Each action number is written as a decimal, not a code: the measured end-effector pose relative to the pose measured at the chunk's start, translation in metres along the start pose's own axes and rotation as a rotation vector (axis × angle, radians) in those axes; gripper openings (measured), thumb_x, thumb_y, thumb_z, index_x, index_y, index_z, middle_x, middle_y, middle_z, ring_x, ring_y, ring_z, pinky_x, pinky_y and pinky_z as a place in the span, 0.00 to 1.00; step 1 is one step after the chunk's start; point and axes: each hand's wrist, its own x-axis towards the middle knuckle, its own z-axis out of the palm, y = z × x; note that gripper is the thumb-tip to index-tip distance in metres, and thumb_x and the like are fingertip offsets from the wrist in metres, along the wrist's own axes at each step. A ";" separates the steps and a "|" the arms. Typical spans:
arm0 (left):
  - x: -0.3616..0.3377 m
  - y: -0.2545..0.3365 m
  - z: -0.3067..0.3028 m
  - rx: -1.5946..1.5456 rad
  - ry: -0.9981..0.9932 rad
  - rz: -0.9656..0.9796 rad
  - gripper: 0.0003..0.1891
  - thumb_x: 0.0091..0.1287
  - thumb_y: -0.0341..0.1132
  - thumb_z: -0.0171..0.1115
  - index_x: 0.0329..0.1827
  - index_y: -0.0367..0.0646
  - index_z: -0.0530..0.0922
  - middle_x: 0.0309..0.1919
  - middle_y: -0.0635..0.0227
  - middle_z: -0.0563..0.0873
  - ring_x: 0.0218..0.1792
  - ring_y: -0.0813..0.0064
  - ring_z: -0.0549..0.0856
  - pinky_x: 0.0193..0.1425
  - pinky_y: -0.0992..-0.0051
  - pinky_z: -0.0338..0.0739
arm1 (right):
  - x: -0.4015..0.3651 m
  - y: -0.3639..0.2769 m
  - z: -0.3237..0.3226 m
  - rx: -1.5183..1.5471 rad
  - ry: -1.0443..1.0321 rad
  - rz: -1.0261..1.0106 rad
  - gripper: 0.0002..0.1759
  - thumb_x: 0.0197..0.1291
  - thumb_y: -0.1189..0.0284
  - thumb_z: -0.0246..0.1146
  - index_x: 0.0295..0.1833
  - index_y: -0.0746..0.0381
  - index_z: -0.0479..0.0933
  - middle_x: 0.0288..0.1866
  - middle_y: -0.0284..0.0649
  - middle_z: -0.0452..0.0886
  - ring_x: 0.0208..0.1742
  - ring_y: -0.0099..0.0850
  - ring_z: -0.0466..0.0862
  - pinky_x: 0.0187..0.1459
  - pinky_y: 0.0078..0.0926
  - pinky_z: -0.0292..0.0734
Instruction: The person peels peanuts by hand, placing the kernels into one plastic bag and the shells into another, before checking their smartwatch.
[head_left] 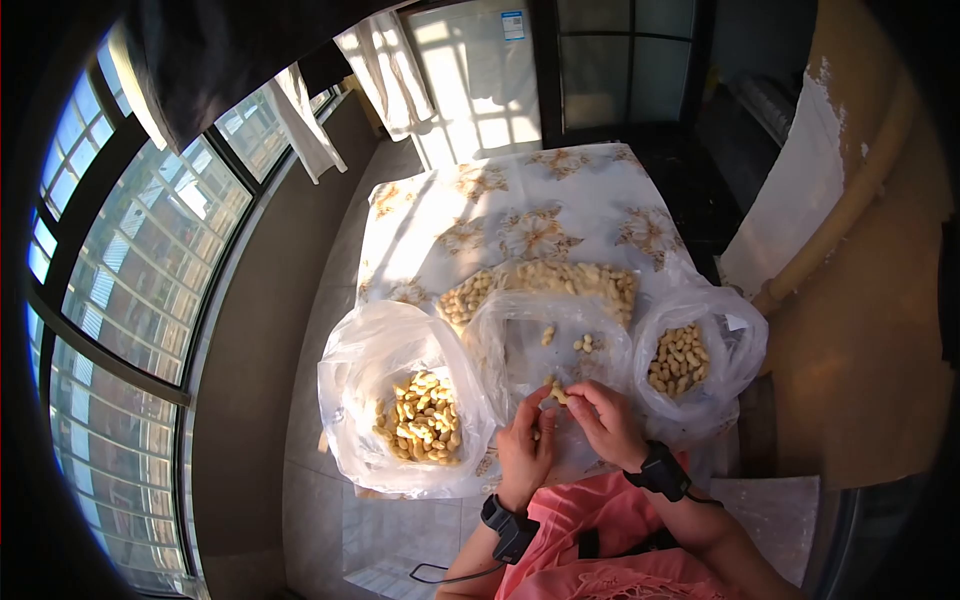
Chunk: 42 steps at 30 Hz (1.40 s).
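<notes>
In the head view, an unshelled peanut (558,393) is pinched between the fingertips of my left hand (522,448) and my right hand (610,430). Both hands are closed, held low over the near middle of the table. Something pale, perhaps another peanut, shows against my left palm. Just beyond my fingers lies an open clear plastic bag (510,325) with a few peanuts (548,335) in it. Left of my hands, a wide-open white plastic bag (345,385) holds a pile of peanuts (425,415). To the right, another open bag (735,325) contains more peanuts (680,360).
A long clear bag filled with peanuts (570,282) lies across the table behind the middle bag. The table has a flowered cloth (420,235). Barred windows (150,260) line the left side, and a pale refrigerator-like panel (480,80) stands beyond the table.
</notes>
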 end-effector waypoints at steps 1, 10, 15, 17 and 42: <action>0.000 0.001 0.000 -0.001 0.000 -0.005 0.16 0.74 0.34 0.62 0.64 0.48 0.79 0.22 0.60 0.82 0.19 0.65 0.80 0.26 0.68 0.73 | -0.001 0.000 0.000 0.003 -0.002 0.004 0.09 0.73 0.72 0.60 0.50 0.67 0.78 0.38 0.48 0.83 0.37 0.44 0.84 0.38 0.34 0.77; 0.003 0.001 0.002 -0.082 -0.015 -0.030 0.13 0.76 0.31 0.59 0.61 0.40 0.79 0.20 0.72 0.73 0.23 0.83 0.68 0.27 0.78 0.64 | 0.000 0.002 0.001 0.046 0.011 -0.006 0.08 0.73 0.73 0.60 0.50 0.67 0.78 0.38 0.47 0.82 0.36 0.43 0.83 0.38 0.33 0.76; 0.002 0.000 0.000 -0.155 0.005 -0.105 0.13 0.78 0.31 0.57 0.61 0.40 0.79 0.22 0.79 0.72 0.25 0.88 0.64 0.29 0.81 0.58 | -0.002 0.005 0.004 0.209 0.033 0.102 0.09 0.74 0.72 0.61 0.50 0.68 0.77 0.37 0.42 0.82 0.35 0.30 0.84 0.39 0.27 0.77; 0.003 -0.004 0.001 -0.238 0.029 -0.108 0.12 0.78 0.31 0.56 0.60 0.41 0.79 0.23 0.82 0.72 0.25 0.90 0.65 0.29 0.83 0.57 | 0.000 0.008 0.004 0.247 0.049 0.130 0.09 0.74 0.72 0.62 0.50 0.68 0.77 0.37 0.40 0.82 0.36 0.27 0.84 0.39 0.25 0.78; 0.001 -0.012 0.001 -0.331 0.063 -0.148 0.07 0.79 0.31 0.57 0.49 0.40 0.83 0.25 0.80 0.76 0.27 0.90 0.69 0.30 0.83 0.62 | -0.001 0.007 0.005 0.601 0.163 0.116 0.11 0.73 0.77 0.62 0.56 0.69 0.72 0.45 0.40 0.84 0.45 0.24 0.87 0.49 0.21 0.83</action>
